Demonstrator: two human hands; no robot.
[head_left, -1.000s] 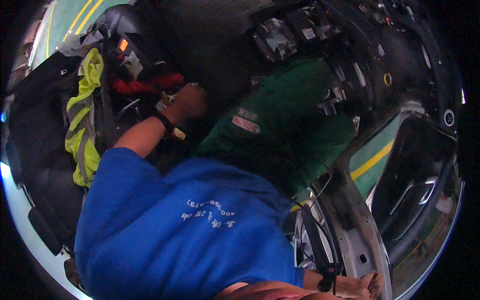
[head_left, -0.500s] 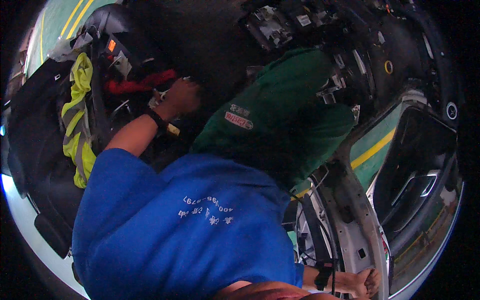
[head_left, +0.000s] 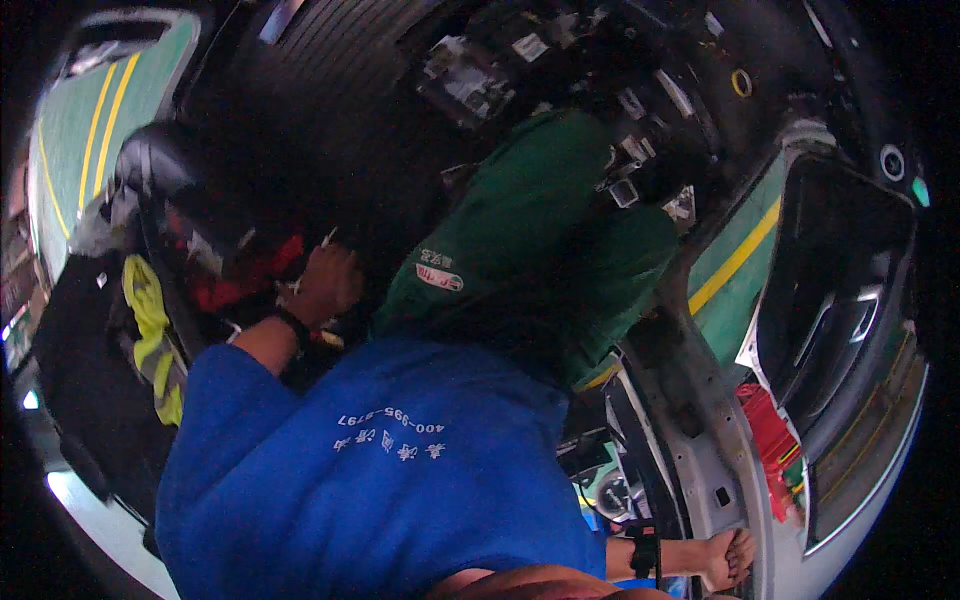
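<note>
My left hand (head_left: 322, 282) is closed among small metal parts beside a red cloth (head_left: 226, 288) in the dark vehicle interior; thin pale pieces show at its fingers, but what it grips is unclear. My legs in green trousers (head_left: 520, 210) stretch over the dark ridged floor (head_left: 330, 90). At the lower right my right hand (head_left: 725, 560) has its fingers curled over the edge of the bare grey door frame (head_left: 690, 420). A yellow-green reflective vest (head_left: 150, 330) lies crumpled left of my left hand, on a dark surface.
A black padded shape (head_left: 160, 160) sits at upper left. Stripped metal parts and brackets (head_left: 465, 85) lie above my legs. An open door (head_left: 835, 280) stands at right, with red equipment (head_left: 770, 435) beyond it. Green ground with yellow lines (head_left: 105, 130) shows outside both sides.
The view has shifted, showing more ridged floor and red equipment through the right doorway. My left hand appears lower in the picture, still among the parts; my right hand stays at the frame.
</note>
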